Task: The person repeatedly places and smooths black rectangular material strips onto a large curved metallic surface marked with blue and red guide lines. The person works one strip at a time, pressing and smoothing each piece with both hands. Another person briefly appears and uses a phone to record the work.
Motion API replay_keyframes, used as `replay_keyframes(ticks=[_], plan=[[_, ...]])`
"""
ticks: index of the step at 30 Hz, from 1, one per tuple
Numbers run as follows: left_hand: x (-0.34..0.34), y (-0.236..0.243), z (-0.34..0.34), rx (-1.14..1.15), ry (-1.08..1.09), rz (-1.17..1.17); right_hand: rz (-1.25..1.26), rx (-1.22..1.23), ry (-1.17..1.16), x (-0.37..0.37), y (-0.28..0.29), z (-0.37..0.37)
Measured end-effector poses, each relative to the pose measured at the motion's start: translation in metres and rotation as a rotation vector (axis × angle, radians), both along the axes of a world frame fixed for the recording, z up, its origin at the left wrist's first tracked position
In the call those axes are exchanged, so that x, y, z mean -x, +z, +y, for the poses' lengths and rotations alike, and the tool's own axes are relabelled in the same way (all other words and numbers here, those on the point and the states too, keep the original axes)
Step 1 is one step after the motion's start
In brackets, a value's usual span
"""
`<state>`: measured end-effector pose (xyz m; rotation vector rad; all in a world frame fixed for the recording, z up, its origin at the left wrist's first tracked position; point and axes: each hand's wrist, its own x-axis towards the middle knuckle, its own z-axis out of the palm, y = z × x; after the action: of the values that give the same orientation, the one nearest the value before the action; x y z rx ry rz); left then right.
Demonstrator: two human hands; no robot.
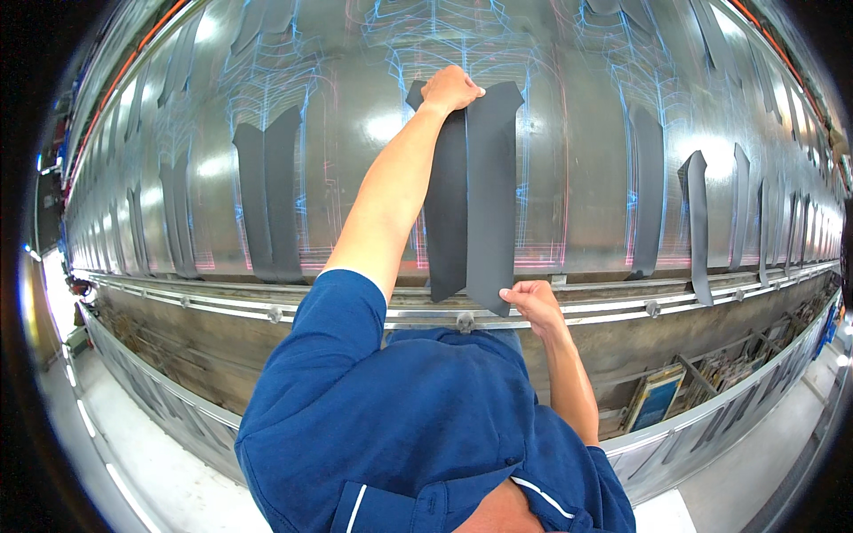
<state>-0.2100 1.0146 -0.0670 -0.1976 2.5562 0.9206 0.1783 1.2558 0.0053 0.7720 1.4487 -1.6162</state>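
Note:
Two long dark grey fabric pieces lie side by side in front of me on the glossy table, with blue lines around them. My left hand (451,89) reaches to their far end, fingers curled at the upper inner corner of the right-hand fabric piece (491,195), its thumb on that piece. Its forearm covers part of the left-hand fabric piece (447,213). At the near end, my right hand (536,306) pinches the lower right corner of the right-hand piece between thumb and fingers. That end hangs slightly over the table's front rail.
The long shiny table (355,151) bears blue and pink lines. More dark grey pieces lie to the left (268,195) and right (649,191); one narrow piece (698,226) overhangs the edge. A metal rail (409,302) with knobs runs along the front. Framed panels (656,400) stand below.

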Motion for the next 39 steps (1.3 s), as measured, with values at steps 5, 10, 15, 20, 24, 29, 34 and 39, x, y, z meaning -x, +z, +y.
replay_keyframes(ticks=[5, 10, 15, 20, 24, 29, 34, 39], plan=[[-0.001, -0.004, 0.000, -0.017, 0.008, 0.003, 0.000, -0.399, 0.226, -0.004, -0.048, 0.000], [0.000, -0.002, -0.001, 0.002, -0.010, 0.003, 0.005, -0.500, 0.270, -0.003, -0.069, -0.001], [-0.001, 0.000, 0.000, 0.006, -0.023, 0.018, 0.006, -0.506, 0.259, -0.006, -0.079, 0.000], [0.002, -0.004, -0.002, -0.009, -0.047, 0.015, 0.004, -0.486, 0.246, -0.004, -0.081, 0.001], [0.002, -0.005, -0.001, -0.006, -0.025, 0.011, -0.005, -0.490, 0.252, -0.005, -0.086, 0.002], [-0.002, -0.002, 0.002, 0.020, -0.035, 0.056, 0.024, -0.539, 0.267, -0.007, -0.085, -0.001], [-0.007, -0.002, -0.001, 0.009, -0.061, 0.124, 0.083, -0.647, 0.303, -0.010, -0.076, -0.009], [-0.041, -0.005, -0.009, -0.016, 0.053, 0.444, 0.136, -0.794, 0.361, -0.010, -0.069, -0.018]])
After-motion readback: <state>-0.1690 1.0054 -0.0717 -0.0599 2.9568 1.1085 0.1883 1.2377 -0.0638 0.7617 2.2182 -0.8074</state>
